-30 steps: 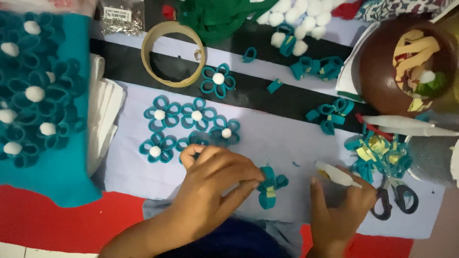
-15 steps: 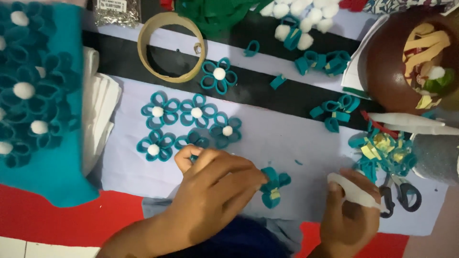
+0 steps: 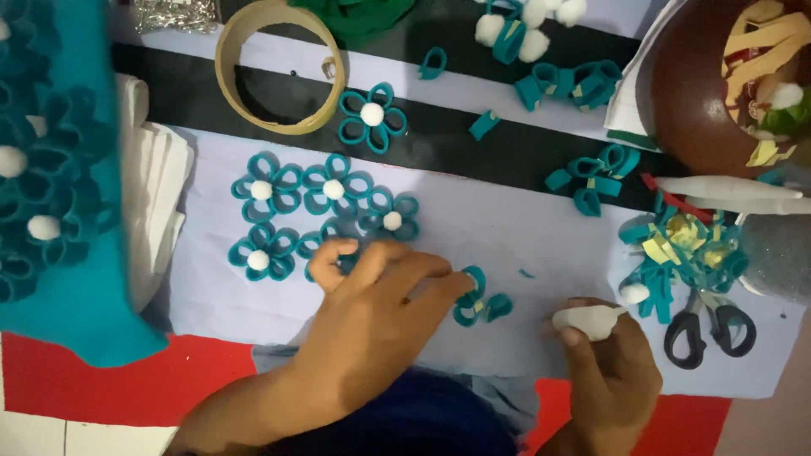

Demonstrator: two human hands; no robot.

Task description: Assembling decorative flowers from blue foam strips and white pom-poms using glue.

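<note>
My left hand rests on the pale sheet and pinches a half-made teal loop flower with its fingertips. My right hand grips a small white glue tube, its tip pointing right toward a white pompom. Several finished teal loop flowers with white pompom centres lie just above my left hand.
Black-handled scissors lie at the right beside a heap of teal and yellow scraps. A brown bowl of scraps stands upper right, a tape ring upper left, a teal felt panel with flowers far left.
My right hand pulled the glue tube down and turned it, and its tip now points right. My left hand kept hold of the teal flower. The view shifted slightly.
</note>
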